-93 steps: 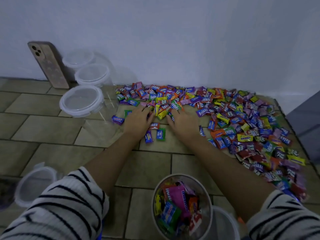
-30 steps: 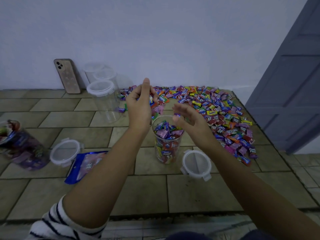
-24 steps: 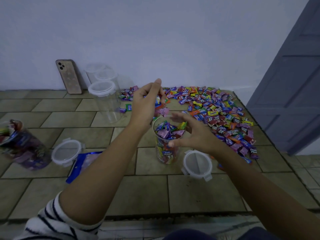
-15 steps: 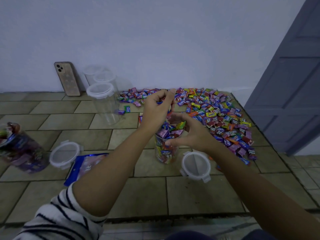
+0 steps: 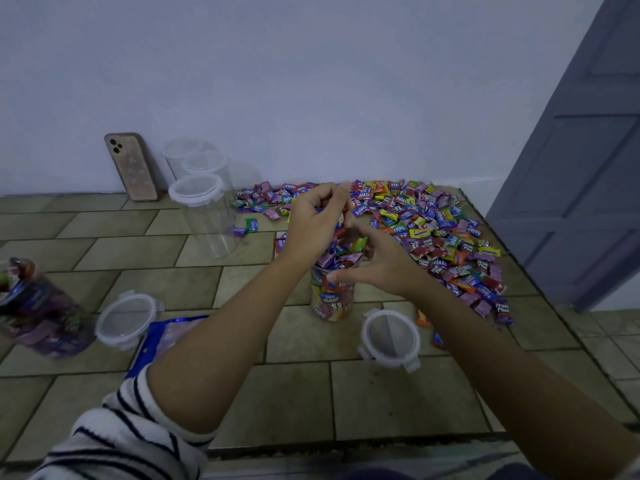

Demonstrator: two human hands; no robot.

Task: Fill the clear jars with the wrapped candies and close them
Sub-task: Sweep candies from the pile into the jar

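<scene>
A clear jar (image 5: 331, 299) stands open on the tiled floor, heaped with wrapped candies above its rim. My left hand (image 5: 313, 225) hovers over its mouth, fingers closed on a few candies. My right hand (image 5: 379, 261) cups the jar's rim from the right, fingers spread, holding nothing. The jar's lid (image 5: 389, 339) lies on the floor just right of it. A wide spread of loose wrapped candies (image 5: 436, 233) covers the floor behind and to the right. Three lidded empty clear jars (image 5: 204, 209) stand at the back left.
A phone (image 5: 133, 166) leans on the wall at back left. A candy-filled jar (image 5: 38, 310) sits at the far left, with a second lid (image 5: 126, 320) and a blue candy bag (image 5: 166, 336) beside it. A grey door (image 5: 581, 174) stands at right.
Both hands came back from the candy spread to the jar. My left hand moved right and down over the jar's mouth; my right hand settled against the rim. The candy heap in the jar rose.
</scene>
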